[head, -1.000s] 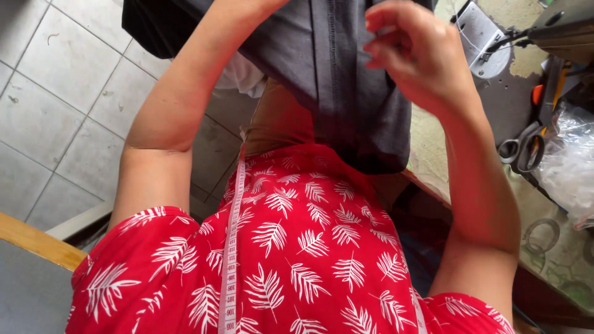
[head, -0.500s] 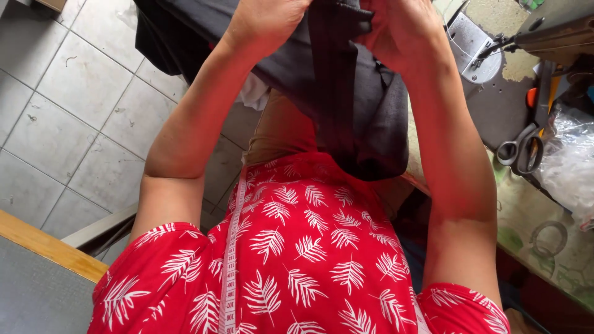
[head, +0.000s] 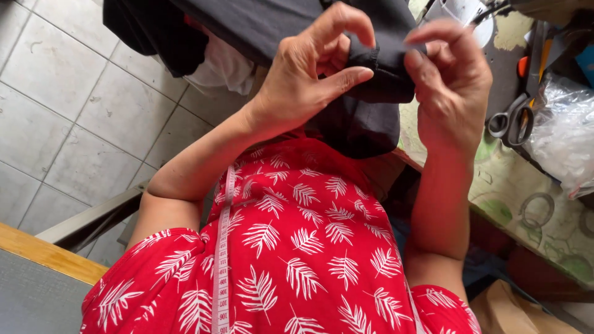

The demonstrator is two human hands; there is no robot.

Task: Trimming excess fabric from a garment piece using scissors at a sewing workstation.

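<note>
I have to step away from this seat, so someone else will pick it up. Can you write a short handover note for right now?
Left hand: fingers pinch the edge of the dark fabric.
Right hand: fingers grip the same edge from the other side.
The fabric hangs over the lap in front of the red leaf-print dress; a measuring tape hangs down the chest.
Scissors lie untouched on the table.
Done and left: cannot tell.

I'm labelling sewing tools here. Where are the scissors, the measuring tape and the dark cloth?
scissors [head: 513, 120], head view, on the handle loops.
measuring tape [head: 221, 272], head view, on its strip over the chest.
dark cloth [head: 365, 124], head view, on the hanging fold.
</note>
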